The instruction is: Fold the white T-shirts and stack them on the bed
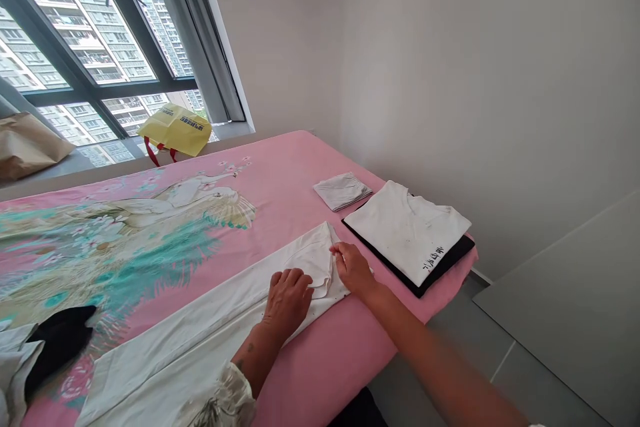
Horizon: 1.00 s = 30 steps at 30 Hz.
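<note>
A long white garment (pixel 215 320) lies stretched along the near edge of a pink bedsheet (pixel 280 200), folded into a narrow strip. My left hand (pixel 289 299) presses flat on it near its right end, fingers curled down onto the cloth. My right hand (pixel 351 265) pinches the garment's far right edge, by the collar end. A folded white T-shirt (pixel 407 227) with black lettering rests on a folded black garment (pixel 440 270) just to the right of my right hand.
A small folded white cloth (pixel 343 190) lies beyond the T-shirt stack. Black and white clothes (pixel 45 347) sit at the near left. A yellow bag (pixel 175 128) and a brown paper bag (pixel 25 143) rest on the window ledge. The bed's corner drops to a grey floor (pixel 550 320).
</note>
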### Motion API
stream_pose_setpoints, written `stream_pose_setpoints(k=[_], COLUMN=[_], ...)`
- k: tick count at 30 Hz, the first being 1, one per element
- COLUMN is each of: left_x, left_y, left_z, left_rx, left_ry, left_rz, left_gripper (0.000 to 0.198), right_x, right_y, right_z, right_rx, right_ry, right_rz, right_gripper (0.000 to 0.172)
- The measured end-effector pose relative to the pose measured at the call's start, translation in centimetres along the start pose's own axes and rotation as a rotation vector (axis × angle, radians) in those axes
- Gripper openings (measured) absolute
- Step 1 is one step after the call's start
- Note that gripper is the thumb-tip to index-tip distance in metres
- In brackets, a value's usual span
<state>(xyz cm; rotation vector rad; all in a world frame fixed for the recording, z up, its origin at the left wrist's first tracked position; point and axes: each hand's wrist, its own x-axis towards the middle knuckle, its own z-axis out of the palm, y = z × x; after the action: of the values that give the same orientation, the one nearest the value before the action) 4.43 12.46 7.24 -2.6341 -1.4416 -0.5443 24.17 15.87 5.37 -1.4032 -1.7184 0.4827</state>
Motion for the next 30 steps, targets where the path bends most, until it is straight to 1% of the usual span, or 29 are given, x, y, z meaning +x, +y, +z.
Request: stream_pose_setpoints(k=[2, 5, 7, 8, 11, 14, 17, 21, 23, 28, 30], left_x=[0.8, 1.8, 2.3, 2.4, 2.4, 2.2, 2.4, 3.1, 3.2, 2.1, 1.6], left_y=[1.3, 2.8, 3.4, 3.6, 3.7, 3.4, 3.1, 2.9, 3.0, 3.0, 2.9], left_z=[0.6, 1.7, 2.2, 2.4, 2.6, 2.9, 3.3, 3.6, 3.7, 3.7, 3.6], left_rx=[-0.049, -0.11, -0.139, -0.153, -0.205, -0.256, -0.265, -0.244, -0.237, -0.319, -0.331], left_ry=[-0.027, -0.066, -0.093, -0.106, -0.143, -0.17, -0.171, -0.138, -0.103, 0.097, 0.119], left_rz=[-0.019, -0.063, -0.1, -0.117, -0.158, -0.183, -0.17, -0.169, -0.157, -0.124, -0.1], left_gripper=[0.015, 0.026, 0.028, 0.026, 0.016, 0.022, 0.029, 0.017, 0.012, 0.017, 0.016], right_x=[2.2, 5.4, 6.8, 7.2, 7.5, 7.0, 6.5, 6.3, 6.2, 6.2, 6.2], right_y=[1.4, 3.3, 4.6, 5.2, 7.0, 8.2, 8.6, 8.7, 8.7, 8.6, 8.6], right_z=[0.0, 0.9, 1.8, 2.2, 3.5, 4.2, 4.5, 4.7, 4.7, 4.6, 4.6], right_rx=[0.057, 0.07, 0.055, 0.046, 0.027, 0.025, 0.024, 0.023, 0.027, 0.038, 0.038], right_ry=[-0.061, -0.153, -0.188, -0.203, -0.217, -0.188, -0.157, -0.125, -0.113, -0.096, -0.093], right_rz=[0.044, 0.037, 0.024, 0.024, 0.033, 0.015, -0.01, -0.013, -0.01, -0.014, -0.016], right_gripper=[0.029, 0.035, 0.037, 0.038, 0.041, 0.045, 0.045, 0.045, 0.044, 0.044, 0.043])
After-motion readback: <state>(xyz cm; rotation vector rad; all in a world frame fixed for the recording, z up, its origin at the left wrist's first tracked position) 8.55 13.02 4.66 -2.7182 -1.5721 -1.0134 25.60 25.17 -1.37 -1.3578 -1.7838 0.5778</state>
